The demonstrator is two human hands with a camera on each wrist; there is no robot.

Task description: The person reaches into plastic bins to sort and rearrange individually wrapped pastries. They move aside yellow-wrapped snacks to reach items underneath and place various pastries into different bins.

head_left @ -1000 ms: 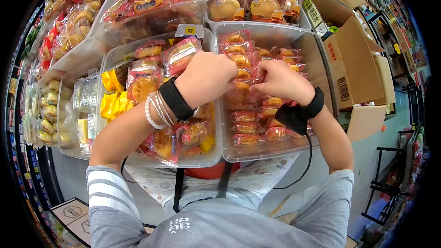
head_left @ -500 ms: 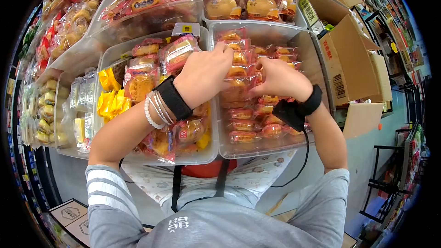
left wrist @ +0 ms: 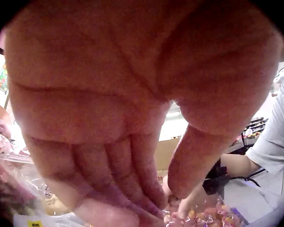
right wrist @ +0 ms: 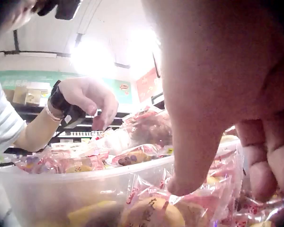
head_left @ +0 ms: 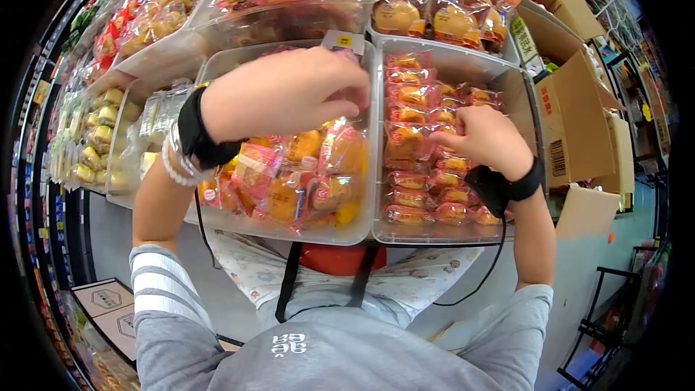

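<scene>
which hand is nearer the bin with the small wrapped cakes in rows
Right. The right hand is over the small wrapped cakes there; the left hand is over the neighbouring bin to the left.

Bright, fisheye-bent head view, ceiling light (right wrist: 91, 59) glaring, hands (left wrist: 118, 109) shadowed in wrist views

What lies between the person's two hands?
In the head view, the adjoining bin rims and a column of wrapped pastries lie between the left hand and right hand.
</scene>
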